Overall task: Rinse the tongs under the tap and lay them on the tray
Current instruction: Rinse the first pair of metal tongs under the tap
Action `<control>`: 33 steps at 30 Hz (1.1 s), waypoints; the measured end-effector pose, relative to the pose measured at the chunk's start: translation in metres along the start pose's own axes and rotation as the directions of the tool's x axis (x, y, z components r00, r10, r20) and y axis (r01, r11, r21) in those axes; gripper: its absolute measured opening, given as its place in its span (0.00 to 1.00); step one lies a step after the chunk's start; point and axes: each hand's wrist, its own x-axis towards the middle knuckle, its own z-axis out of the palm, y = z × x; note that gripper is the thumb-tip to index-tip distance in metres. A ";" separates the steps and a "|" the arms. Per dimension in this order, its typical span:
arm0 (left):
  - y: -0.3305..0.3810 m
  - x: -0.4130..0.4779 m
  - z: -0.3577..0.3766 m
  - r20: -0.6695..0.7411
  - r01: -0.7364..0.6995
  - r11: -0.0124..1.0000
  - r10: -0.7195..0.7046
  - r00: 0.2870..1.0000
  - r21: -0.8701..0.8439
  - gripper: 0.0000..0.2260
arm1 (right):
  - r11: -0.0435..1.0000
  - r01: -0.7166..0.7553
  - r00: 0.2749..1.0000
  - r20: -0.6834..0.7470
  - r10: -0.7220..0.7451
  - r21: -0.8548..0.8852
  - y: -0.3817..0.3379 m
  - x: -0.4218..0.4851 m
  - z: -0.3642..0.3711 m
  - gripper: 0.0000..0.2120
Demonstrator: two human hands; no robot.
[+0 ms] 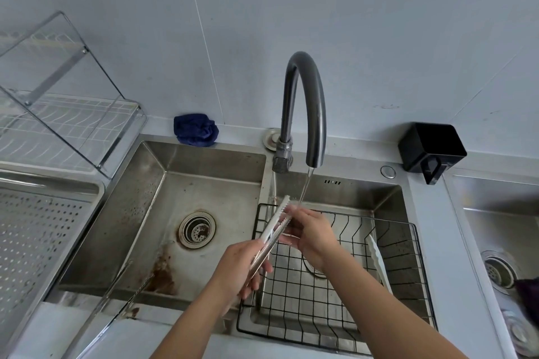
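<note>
- My left hand (pixel 242 268) grips the tongs (pixel 275 226) by the handle end; my right hand (pixel 309 232) pinches their toothed tips.
- The tips sit at the running tap's (pixel 306 105) stream, so I judge this the rinsing step.
- Next, I'd carry them left to the tray (pixel 35 242).

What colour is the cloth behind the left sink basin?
The cloth is dark blue; the head view shows it.

No readable text, label, brand, number or sign appears on anything.
</note>
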 end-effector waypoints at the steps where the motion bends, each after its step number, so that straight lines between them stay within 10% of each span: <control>1: 0.001 0.001 -0.001 -0.011 0.014 1.000 -0.014 1.000 0.002 0.15 | 0.999 -0.018 1.000 0.024 0.017 0.040 -0.001 0.000 0.000 0.12; 19: 0.003 0.020 0.019 0.024 0.041 0.973 -0.037 0.999 -0.228 0.14 | 0.990 0.037 0.997 0.060 -0.046 0.137 -0.002 -0.007 0.011 0.14; 23: 0.008 0.033 0.029 -0.096 -0.013 0.970 -0.010 0.995 -0.242 0.16 | 0.996 0.086 0.968 0.238 -0.080 -0.013 0.002 -0.023 0.016 0.08; 29: 0.011 0.037 0.043 -0.121 -0.081 0.987 0.065 0.991 -0.135 0.13 | 0.961 0.257 0.966 0.022 -0.257 -0.102 -0.039 -0.012 0.007 0.11; 33: 0.027 0.048 0.054 -0.104 -0.009 0.973 -0.015 0.994 -0.229 0.15 | 0.951 0.254 0.952 0.218 -0.213 -0.179 -0.031 -0.019 0.002 0.06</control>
